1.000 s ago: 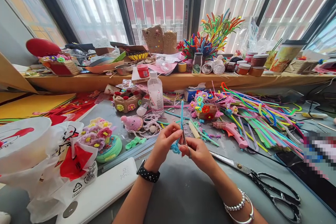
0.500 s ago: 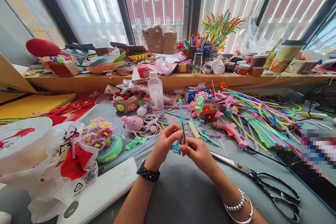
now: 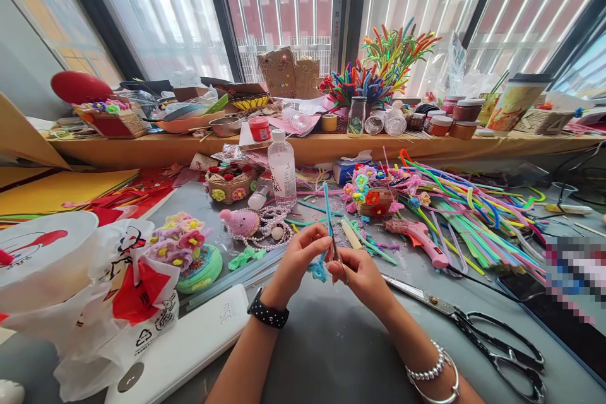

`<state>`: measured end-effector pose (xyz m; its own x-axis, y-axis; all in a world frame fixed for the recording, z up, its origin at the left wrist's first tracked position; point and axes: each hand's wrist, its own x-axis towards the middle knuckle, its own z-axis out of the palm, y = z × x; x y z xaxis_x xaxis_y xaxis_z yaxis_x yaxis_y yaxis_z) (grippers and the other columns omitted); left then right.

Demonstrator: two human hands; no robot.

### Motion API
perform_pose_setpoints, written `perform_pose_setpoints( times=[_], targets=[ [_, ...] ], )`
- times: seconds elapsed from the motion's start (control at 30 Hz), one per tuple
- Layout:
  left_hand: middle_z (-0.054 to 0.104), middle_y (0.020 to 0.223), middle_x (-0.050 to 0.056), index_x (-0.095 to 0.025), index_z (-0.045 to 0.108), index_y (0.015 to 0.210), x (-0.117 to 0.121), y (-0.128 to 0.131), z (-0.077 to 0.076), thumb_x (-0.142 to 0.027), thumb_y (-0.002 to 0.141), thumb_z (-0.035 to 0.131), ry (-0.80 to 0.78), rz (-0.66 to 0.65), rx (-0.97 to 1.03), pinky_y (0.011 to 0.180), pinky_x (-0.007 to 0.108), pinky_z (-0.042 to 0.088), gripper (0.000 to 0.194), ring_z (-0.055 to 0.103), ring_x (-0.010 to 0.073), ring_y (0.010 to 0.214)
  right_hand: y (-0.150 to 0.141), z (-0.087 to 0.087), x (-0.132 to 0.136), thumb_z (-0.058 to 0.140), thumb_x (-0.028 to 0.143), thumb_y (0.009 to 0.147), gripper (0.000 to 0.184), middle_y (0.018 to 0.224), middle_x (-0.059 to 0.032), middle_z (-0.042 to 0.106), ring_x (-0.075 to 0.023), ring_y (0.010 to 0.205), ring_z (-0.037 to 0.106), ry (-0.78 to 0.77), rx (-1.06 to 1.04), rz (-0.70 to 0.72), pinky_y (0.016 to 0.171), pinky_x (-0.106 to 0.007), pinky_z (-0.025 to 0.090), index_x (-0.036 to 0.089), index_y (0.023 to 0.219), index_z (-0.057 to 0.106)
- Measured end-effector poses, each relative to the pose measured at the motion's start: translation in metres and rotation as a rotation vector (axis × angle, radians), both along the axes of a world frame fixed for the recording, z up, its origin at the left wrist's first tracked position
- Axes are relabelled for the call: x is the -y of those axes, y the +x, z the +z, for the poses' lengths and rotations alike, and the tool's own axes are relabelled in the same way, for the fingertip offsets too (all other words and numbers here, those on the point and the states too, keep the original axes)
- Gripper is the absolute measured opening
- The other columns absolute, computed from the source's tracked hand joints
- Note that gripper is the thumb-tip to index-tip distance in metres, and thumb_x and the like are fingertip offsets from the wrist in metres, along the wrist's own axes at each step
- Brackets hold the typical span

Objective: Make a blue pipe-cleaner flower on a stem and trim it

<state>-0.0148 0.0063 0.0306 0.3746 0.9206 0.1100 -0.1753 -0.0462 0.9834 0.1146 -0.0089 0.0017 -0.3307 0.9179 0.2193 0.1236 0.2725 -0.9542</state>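
My left hand (image 3: 304, 254) is closed around a light blue pipe cleaner (image 3: 327, 205), whose straight end points up. Below its fingers hangs a looped, fuzzy blue piece (image 3: 318, 269), which seems to be part of the same pipe cleaner. In my right hand (image 3: 356, 270) is a small pair of scissors (image 3: 336, 251), its thin metal blades pointing up beside the pipe cleaner. The fingers hide most of the handles. Both hands are close together above the grey table (image 3: 326, 341). Just beyond them lies a pale glue stick (image 3: 351, 234).
Large black-handled scissors (image 3: 445, 306) and a pink glue gun (image 3: 419, 241) lie to the right, with many pipe cleaners (image 3: 478, 233) behind. A bottle (image 3: 282, 170) stands behind my hands. At left are a white device (image 3: 189, 341), a plastic bag (image 3: 118, 303) and pipe-cleaner flowers (image 3: 182, 241).
My right hand and the small scissors have shifted slightly, and the blades look closer to the pipe cleaner. The blue looped piece has turned a little. Both hands keep their hold.
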Motion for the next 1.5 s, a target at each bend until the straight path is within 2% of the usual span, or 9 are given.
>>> perform_pose_setpoints(
  times=[0.33,0.47,0.6,0.93,1.07,1.27,1.33,1.5],
  targets=[
    [0.047,0.054,-0.004,-0.017,0.045,0.061,0.0000,0.0020,-0.0010,-0.026,0.074,0.048,0.022,0.045,-0.002,0.054,0.021,0.036,0.016,0.045,0.0088,0.053,-0.0016,-0.0008,0.0003,0.048,0.054,0.070,0.043,0.046,0.0036,0.038,-0.0076,0.044,0.031,0.005,0.035,-0.027,0.042,-0.021,0.024,0.016,0.049,0.040],
    [0.048,0.053,-0.004,-0.017,0.044,0.060,-0.0002,0.0013,-0.0011,-0.027,0.073,0.050,0.010,0.019,-0.009,0.051,0.021,0.037,0.017,0.044,0.0090,0.051,-0.0010,-0.0001,0.0006,0.045,0.055,0.071,0.045,0.046,0.0037,0.037,-0.0073,0.044,0.030,0.012,0.049,-0.020,0.042,-0.020,0.023,0.016,0.050,0.042],
    [0.048,0.053,-0.004,-0.017,0.043,0.059,-0.0005,0.0004,-0.0015,-0.027,0.072,0.050,-0.004,-0.003,-0.020,0.049,0.021,0.036,0.018,0.045,0.0094,0.051,0.0005,-0.0004,0.0006,0.041,0.060,0.070,0.049,0.045,0.0039,0.036,-0.0071,0.043,0.029,0.013,0.074,0.005,0.041,-0.020,0.022,0.015,0.050,0.045],
    [0.049,0.048,-0.004,-0.017,0.041,0.057,0.0021,-0.0002,0.0017,-0.024,0.073,0.050,-0.037,-0.046,-0.001,0.048,0.020,0.035,0.020,0.044,0.0084,0.046,0.0044,0.0046,-0.0004,0.032,0.070,0.066,0.058,0.053,0.0009,0.043,-0.0094,0.049,0.036,0.043,0.084,0.133,0.044,-0.020,0.027,0.015,0.058,0.048],
    [0.049,0.049,-0.004,-0.016,0.040,0.055,0.0027,-0.0005,0.0018,-0.023,0.071,0.052,-0.058,-0.067,0.001,0.047,0.019,0.033,0.021,0.044,0.0075,0.046,0.0035,0.0026,-0.0002,0.035,0.069,0.065,0.056,0.052,0.0014,0.041,-0.0088,0.048,0.034,0.041,0.072,0.094,0.043,-0.020,0.027,0.015,0.054,0.045],
    [0.048,0.052,-0.004,-0.016,0.043,0.055,0.0015,-0.0016,0.0022,-0.023,0.071,0.051,-0.068,-0.031,0.026,0.050,0.020,0.034,0.019,0.044,0.0077,0.049,-0.0008,-0.0039,0.0005,0.050,0.055,0.068,0.046,0.045,0.0031,0.042,-0.0076,0.043,0.032,0.016,0.044,-0.043,0.042,-0.020,0.026,0.018,0.047,0.031],
    [0.048,0.052,-0.004,-0.016,0.043,0.056,0.0017,-0.0014,0.0024,-0.023,0.071,0.050,-0.070,-0.023,0.032,0.051,0.020,0.034,0.019,0.044,0.0078,0.049,-0.0010,-0.0041,0.0007,0.049,0.056,0.067,0.047,0.044,0.0027,0.043,-0.0077,0.043,0.033,0.011,0.034,-0.030,0.041,-0.020,0.026,0.018,0.046,0.033],
    [0.046,0.048,-0.004,-0.016,0.042,0.054,0.0023,-0.0007,0.0025,-0.022,0.070,0.051,-0.051,-0.065,0.003,0.050,0.020,0.033,0.020,0.043,0.0080,0.048,0.0037,0.0007,0.0002,0.037,0.068,0.065,0.055,0.049,0.0009,0.044,-0.0093,0.047,0.037,0.018,0.022,0.101,0.042,-0.021,0.028,0.015,0.053,0.047]
  ],
)
